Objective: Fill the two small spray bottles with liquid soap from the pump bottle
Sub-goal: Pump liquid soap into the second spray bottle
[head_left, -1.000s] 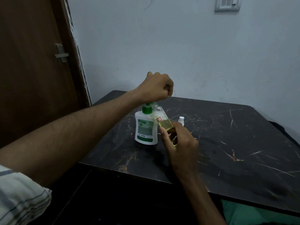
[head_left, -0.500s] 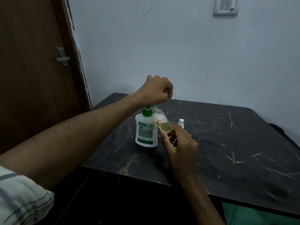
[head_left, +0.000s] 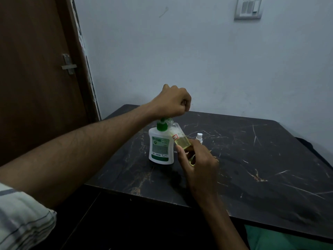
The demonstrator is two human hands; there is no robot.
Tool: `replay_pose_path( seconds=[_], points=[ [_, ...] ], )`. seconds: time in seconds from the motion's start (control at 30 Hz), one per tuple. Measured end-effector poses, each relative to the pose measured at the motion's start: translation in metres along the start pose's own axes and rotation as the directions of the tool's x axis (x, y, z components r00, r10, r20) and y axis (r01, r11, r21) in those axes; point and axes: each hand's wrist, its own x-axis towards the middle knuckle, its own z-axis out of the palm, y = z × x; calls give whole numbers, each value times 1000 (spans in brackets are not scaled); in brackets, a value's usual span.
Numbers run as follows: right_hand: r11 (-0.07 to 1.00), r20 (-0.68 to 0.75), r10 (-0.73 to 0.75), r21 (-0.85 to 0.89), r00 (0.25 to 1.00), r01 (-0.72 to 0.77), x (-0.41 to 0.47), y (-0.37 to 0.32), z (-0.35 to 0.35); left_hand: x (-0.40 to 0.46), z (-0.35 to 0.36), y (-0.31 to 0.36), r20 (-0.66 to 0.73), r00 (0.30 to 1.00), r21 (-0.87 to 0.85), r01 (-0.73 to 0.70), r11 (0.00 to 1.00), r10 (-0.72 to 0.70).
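The white pump bottle (head_left: 161,148) with a green collar and label stands on the black marble-pattern table (head_left: 252,159). My left hand (head_left: 173,101) is a closed fist pressing on top of its pump head, which the fist hides. My right hand (head_left: 196,159) grips a small clear spray bottle (head_left: 180,138), uncapped and tilted, its neck up against the pump spout. Yellowish liquid fills its lower part, with foam above. Just behind my right hand, a white spray top (head_left: 199,137) sticks up; what it sits on is hidden.
The table stands in a corner against a pale wall, with a brown door (head_left: 36,78) to the left. Its near edge runs below my right wrist. Green cloth (head_left: 281,240) shows under the table's front right.
Both hands and the bottles keep the same positions; only the view has drifted slightly.
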Motion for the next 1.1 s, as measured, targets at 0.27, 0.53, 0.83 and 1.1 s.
replay_pose_path(
  seconds=[0.27,0.53,0.83,1.1],
  points=[
    [1000,10,22,8,1000,-22,0,0,1,0,0,1,-2,1000,-32,-12,999,12],
    [1000,11,17,-4,1000,-17,-1,-2,-2,0,-1,-1,-18,1000,-25,-16,1000,15],
    [1000,26,30,1,999,-30,-1,0,-1,-2,3,-2,-27,1000,-51,8,999,-10],
    [999,25,32,1,999,-32,-1,3,1,1,-1,-1,-11,1000,-41,-9,999,8]
  ],
)
